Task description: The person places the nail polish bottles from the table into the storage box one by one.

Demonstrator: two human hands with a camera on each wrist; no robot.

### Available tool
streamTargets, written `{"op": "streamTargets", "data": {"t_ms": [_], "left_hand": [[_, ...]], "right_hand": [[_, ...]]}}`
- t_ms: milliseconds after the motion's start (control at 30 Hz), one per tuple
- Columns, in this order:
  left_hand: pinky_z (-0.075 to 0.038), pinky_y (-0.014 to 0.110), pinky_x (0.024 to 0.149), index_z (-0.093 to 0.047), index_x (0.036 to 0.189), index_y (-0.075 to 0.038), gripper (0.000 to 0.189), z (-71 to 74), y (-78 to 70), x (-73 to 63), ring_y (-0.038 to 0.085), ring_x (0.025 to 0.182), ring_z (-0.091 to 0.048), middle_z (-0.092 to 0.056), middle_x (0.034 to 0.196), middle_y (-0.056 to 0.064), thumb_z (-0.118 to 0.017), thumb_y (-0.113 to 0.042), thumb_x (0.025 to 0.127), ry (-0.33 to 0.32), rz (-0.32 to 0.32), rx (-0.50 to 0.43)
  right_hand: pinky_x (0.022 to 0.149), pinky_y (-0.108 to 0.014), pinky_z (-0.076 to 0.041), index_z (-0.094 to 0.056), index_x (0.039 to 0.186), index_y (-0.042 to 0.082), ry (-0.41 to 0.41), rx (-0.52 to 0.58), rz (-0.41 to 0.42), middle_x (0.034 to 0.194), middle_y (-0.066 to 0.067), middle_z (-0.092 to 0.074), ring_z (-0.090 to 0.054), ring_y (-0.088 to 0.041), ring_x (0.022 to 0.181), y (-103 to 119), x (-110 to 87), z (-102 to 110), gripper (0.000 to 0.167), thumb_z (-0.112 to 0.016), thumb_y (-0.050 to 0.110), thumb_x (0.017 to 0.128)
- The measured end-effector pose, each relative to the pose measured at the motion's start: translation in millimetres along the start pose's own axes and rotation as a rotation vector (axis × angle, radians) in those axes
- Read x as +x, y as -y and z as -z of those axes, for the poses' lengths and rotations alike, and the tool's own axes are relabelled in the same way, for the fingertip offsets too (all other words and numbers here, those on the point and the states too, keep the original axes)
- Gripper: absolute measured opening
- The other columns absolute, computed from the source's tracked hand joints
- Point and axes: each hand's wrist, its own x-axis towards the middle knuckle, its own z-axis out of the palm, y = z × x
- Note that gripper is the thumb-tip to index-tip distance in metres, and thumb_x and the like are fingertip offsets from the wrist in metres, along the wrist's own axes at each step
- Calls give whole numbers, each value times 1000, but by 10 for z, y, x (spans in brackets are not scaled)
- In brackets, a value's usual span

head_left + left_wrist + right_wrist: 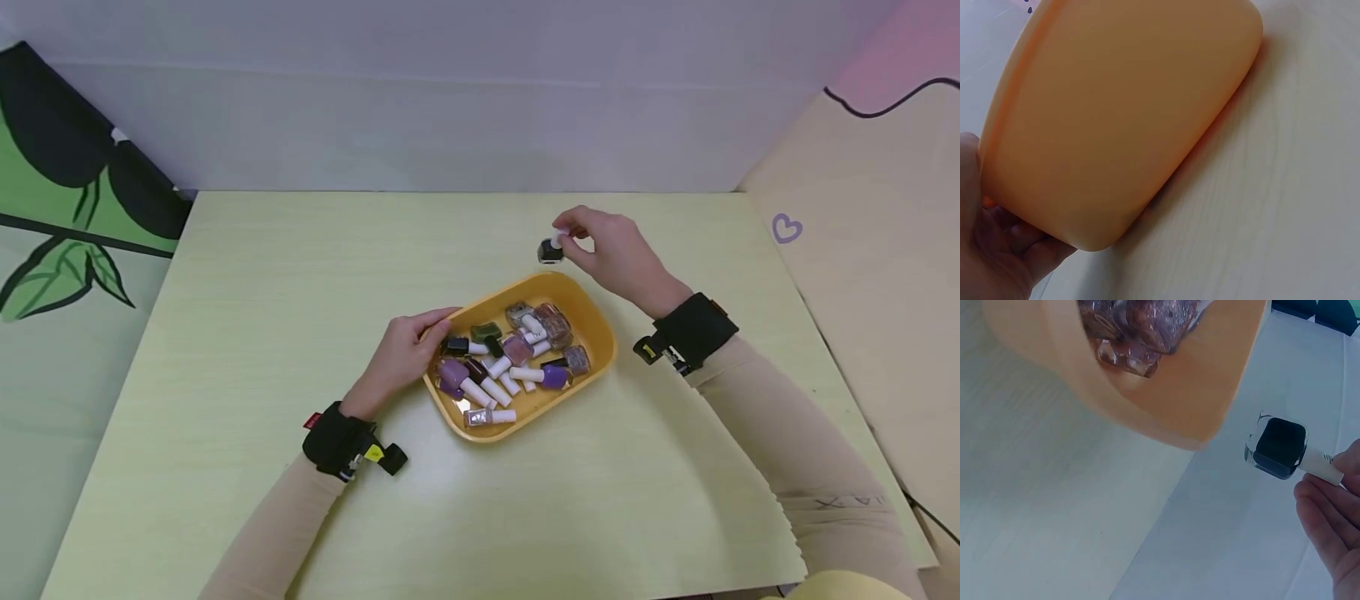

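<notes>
My right hand (pixel 617 254) pinches a dark nail polish bottle (pixel 551 251) by its white cap, just beyond the far rim of a yellow plastic tray (pixel 600 321). In the right wrist view the bottle (pixel 1280 447) shows as clear, square glass with nearly black polish inside. My left hand (pixel 401 354) grips the tray's left end, thumb at the rim and fingers curled beneath, as the left wrist view shows. Inside the tray lie several nail polish bottles, among them a purple one (pixel 556 377), a green one (pixel 486 332) and a glittery silver one (pixel 477 417).
A pale wood-look table (pixel 300 275) spreads around the tray. Behind it rises a light grey-lilac wall (pixel 420 125). A beige panel (pixel 862 250) with a drawn heart borders the right side, and painted leaves (pixel 71 271) show at the left.
</notes>
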Motion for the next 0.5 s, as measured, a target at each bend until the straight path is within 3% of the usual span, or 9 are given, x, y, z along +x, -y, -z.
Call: {"op": "streamTargets", "data": {"t_ms": [200,500], "left_hand": [[-54,42,87,-68,134,-2,31,7,0,-1,30,112,-70,-70,129,19,-54,-12,108,-2,5,-20],[-55,45,95,-68,135,-3,32,17,-19,-6,31,118,-69,-70,129,18,-54,-12,108,-3,18,-18]], "right_hand": [[95,-47,-58,-67,122,-2,53,1,41,116,-16,-72,-68,-32,105,113,-159,-7,25,-67,12,101],[92,-45,-59,-68,123,1,241,26,108,116,-12,-73,-68,-27,105,120,-371,19,24,-67,10,101]]}}
